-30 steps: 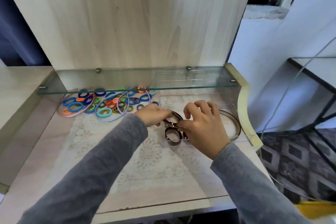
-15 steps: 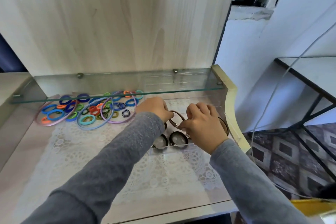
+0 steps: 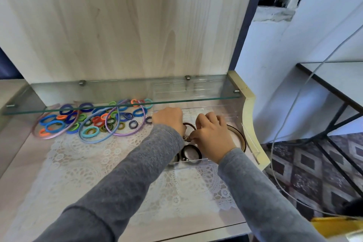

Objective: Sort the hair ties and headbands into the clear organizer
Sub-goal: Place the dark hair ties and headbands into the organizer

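Both hands work over the clear organizer (image 3: 248,141) at the right of the desk. My left hand (image 3: 170,119) and my right hand (image 3: 211,133) together pinch a brown hair tie (image 3: 189,124) with a small metal bead above the box. Two dark brown hair ties (image 3: 191,152) lie in the front compartment. A brown headband (image 3: 236,135) curves along the organizer's right side, partly hidden by my right hand. A pile of colourful hair ties (image 3: 94,119) and several thin pastel headbands (image 3: 125,133) lie to the left on the lace mat.
A glass shelf (image 3: 117,96) juts out just above the pile and the organizer's far end. A wooden panel rises behind. The desk's cream curved edge (image 3: 253,124) bounds the right side. A cable (image 3: 294,104) hangs beyond it, over patterned floor.
The camera has turned slightly, shifting the scene. Both hands stay at the organizer on the brown hair tie; my left hand has drawn back a little toward the pile side.
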